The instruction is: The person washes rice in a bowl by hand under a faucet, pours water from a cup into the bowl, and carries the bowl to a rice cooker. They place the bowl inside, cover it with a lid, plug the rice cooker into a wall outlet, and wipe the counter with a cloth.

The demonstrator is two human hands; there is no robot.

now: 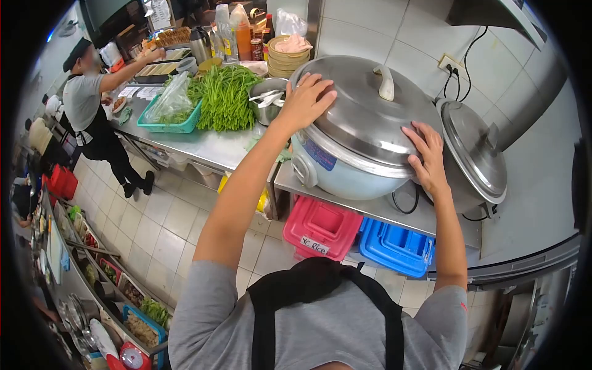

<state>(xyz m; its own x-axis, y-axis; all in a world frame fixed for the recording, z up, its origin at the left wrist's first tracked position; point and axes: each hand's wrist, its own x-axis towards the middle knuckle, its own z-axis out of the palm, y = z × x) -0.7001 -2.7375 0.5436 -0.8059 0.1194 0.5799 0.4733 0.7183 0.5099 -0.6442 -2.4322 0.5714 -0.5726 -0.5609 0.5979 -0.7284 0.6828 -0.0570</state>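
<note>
In front of me stands a large pale-blue rice cooker point(345, 176) with a domed metal lid point(354, 92) on it. The lid has a light-coloured handle point(386, 84) on top. My left hand point(306, 102) lies on the left edge of the lid with its fingers stretched out. My right hand point(427, 154) touches the lid's right front edge, fingers and thumb spread apart. Neither hand is on the handle. A second big lidded cooker point(475, 148) stands close on the right.
Left on the counter are long green vegetables point(228, 95), a metal pot point(268, 102), a teal basket point(169, 126) and stacked bowls point(288, 58). Pink point(324, 225) and blue point(398, 246) bins sit below. A co-worker point(89, 105) stands further left. Cables hang from a wall socket point(453, 66).
</note>
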